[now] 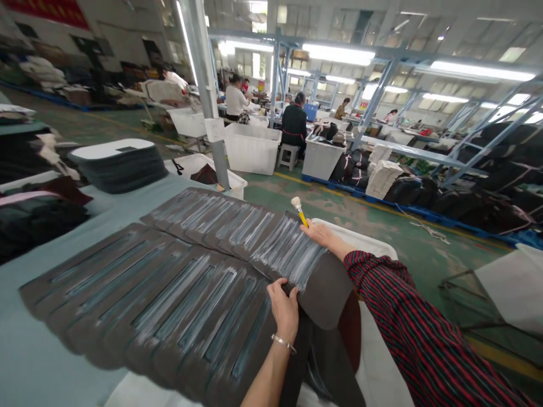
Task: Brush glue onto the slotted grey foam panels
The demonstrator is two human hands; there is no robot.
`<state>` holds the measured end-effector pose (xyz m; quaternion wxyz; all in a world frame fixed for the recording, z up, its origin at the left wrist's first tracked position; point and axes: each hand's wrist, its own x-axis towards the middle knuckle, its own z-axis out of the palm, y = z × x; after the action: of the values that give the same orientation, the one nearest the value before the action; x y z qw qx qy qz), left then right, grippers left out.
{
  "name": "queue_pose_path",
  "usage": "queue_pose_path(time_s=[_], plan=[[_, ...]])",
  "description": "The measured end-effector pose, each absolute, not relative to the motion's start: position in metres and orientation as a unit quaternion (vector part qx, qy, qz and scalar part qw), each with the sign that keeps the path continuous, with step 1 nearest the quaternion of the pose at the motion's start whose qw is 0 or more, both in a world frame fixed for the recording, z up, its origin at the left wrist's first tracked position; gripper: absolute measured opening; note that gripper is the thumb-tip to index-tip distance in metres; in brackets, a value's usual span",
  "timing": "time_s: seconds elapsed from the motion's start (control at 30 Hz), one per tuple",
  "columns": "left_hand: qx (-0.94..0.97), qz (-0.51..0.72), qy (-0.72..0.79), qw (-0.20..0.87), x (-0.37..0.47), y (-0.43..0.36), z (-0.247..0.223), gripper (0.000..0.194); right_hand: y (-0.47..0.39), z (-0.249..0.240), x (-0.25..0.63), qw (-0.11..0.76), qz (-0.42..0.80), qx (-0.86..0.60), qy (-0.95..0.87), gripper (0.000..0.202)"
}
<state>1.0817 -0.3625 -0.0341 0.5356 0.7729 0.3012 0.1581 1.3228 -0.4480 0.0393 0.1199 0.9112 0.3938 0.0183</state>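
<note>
Two rows of overlapping dark grey panels [169, 305] lie on the table, streaked with whitish wet-looking smears. My left hand [283, 308], with a silver bangle at the wrist, pinches the near edge of the rightmost top panel [328, 291]. This panel's rounded end hangs past the table edge, and its other part carries broad white streaks. In my right hand [320, 233] is a brush [302, 215] with a yellow handle, its pale bristles pointing up and away. That hand is at the panel's far edge; whether its fingers also grip the panel is hidden.
A stack of dark oval-ended pieces [119, 164] stands at the table's back left. White bins [252, 150] and a metal post [207, 96] are beyond the table. Several people sit working farther off. Dark bundles [458, 198] lie on blue pallets at right.
</note>
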Motion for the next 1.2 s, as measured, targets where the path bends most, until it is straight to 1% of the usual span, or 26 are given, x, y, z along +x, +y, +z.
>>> queue_pose_path(time_s=[0.23,0.4,0.53,0.6,0.7,0.83,0.9,0.97,1.07,1.13,1.2], plan=[[0.749,0.177,0.332,0.545,1.129,-0.357,-0.057,0.029,-0.421,0.027,1.37,0.156,0.031,0.887,0.433,0.032],[0.737,0.183,0.353,0.546,1.146,-0.356,-0.068,0.029,-0.414,0.016,1.398,0.207,0.079,0.865,0.45,0.034],[0.738,0.184,0.369,0.535,1.153,-0.357,-0.07,0.027,-0.406,0.002,1.415,0.183,0.112,0.872,0.44,0.032],[0.74,0.183,0.378,0.525,1.155,-0.358,-0.068,0.027,-0.406,-0.006,1.419,0.148,0.14,0.886,0.415,0.026],[0.744,0.174,0.389,0.514,1.157,-0.359,-0.064,0.028,-0.423,-0.022,1.411,0.064,0.184,0.916,0.352,0.021],[0.75,0.158,0.393,0.508,1.158,-0.36,-0.058,0.029,-0.483,-0.049,1.377,-0.045,0.205,0.944,0.254,0.018],[0.752,0.153,0.393,0.506,1.159,-0.361,-0.056,0.029,-0.519,-0.064,1.355,-0.086,0.206,0.96,0.167,0.016],[0.756,0.148,0.391,0.504,1.161,-0.363,-0.055,0.029,-0.551,-0.079,1.335,-0.129,0.206,0.968,0.063,0.02],[0.762,0.136,0.391,0.497,1.164,-0.367,-0.054,0.03,-0.579,-0.098,1.312,-0.24,0.168,0.954,-0.069,0.03],[0.769,0.126,0.392,0.489,1.165,-0.369,-0.053,0.029,-0.584,-0.107,1.303,-0.302,0.135,0.936,-0.121,0.036],[0.777,0.114,0.391,0.48,1.165,-0.37,-0.05,0.027,-0.582,-0.114,1.298,-0.329,0.116,0.926,-0.142,0.038]])
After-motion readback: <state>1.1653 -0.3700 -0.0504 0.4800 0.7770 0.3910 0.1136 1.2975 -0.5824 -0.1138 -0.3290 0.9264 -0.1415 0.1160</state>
